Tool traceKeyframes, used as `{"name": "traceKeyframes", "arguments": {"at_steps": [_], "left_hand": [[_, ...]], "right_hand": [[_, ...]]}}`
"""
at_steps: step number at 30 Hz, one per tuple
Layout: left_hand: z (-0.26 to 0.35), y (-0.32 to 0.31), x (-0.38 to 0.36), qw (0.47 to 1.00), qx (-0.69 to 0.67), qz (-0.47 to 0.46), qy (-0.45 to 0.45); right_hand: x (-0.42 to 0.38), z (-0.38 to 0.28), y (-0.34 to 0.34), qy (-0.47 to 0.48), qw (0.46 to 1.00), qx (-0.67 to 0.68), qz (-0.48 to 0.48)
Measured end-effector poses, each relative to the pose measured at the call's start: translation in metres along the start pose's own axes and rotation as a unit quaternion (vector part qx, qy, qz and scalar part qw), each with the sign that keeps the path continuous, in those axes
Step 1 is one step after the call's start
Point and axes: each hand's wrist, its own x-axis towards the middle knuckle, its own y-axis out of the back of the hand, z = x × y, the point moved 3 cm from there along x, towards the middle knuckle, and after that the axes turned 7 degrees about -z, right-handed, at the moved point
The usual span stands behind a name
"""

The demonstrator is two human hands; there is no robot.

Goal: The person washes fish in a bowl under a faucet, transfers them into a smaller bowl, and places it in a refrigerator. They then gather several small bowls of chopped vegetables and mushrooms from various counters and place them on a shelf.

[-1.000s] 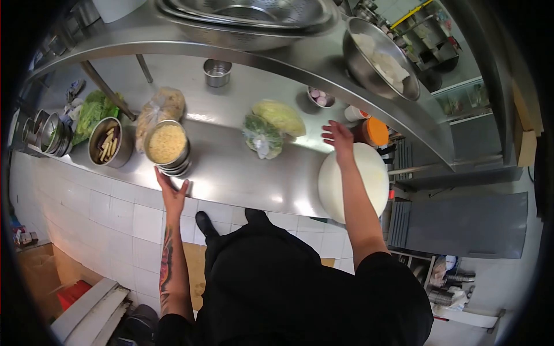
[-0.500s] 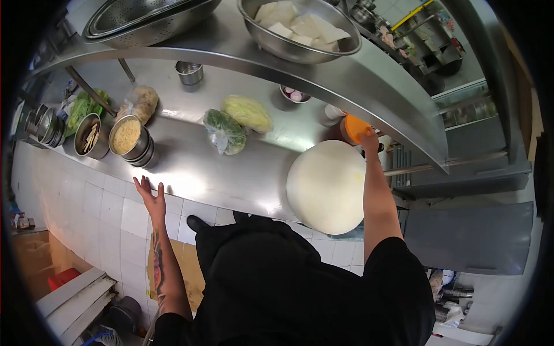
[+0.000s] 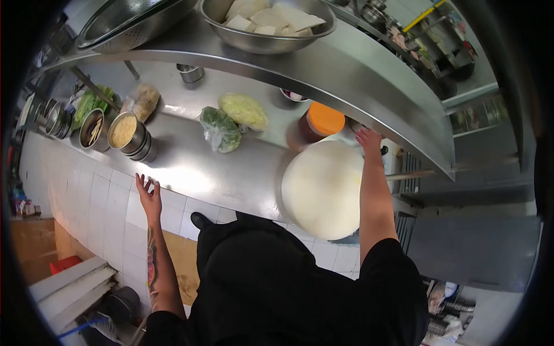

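On the shiny metal surface point(image 3: 231, 173), a big jar point(image 3: 310, 130) with an orange lid point(image 3: 326, 119) stands just behind the round white board point(image 3: 320, 190). The right grip point(image 3: 370, 141) is near the jar, under the shelf point(image 3: 375, 75). Its fingers look a bit bent, but the view there is poor, so I cannot tell if they hold or touch something. The left grip point(image 3: 149, 199) is off the front edge, fingers apart, with nothing in it. It is nearest the stack of metal pots point(image 3: 144, 151). The jar looks dark inside, so it may be full and heavy. Its sides look hard and smooth and could slip: hug it low on both sides, not by the lid. The board looks thick, stiff and heavy, so its rim needs two hands, one across from the other.
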Motion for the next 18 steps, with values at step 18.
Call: {"name": "traceKeyframes", "arguments": {"at_steps": [18], "left_hand": [[0.005, 0.032, 0.042, 0.997, 0.068, -0.043, 0.015]], "right_hand": [[0.027, 0.005, -0.005, 0.104, 0.985, 0.090, 0.105]]}}
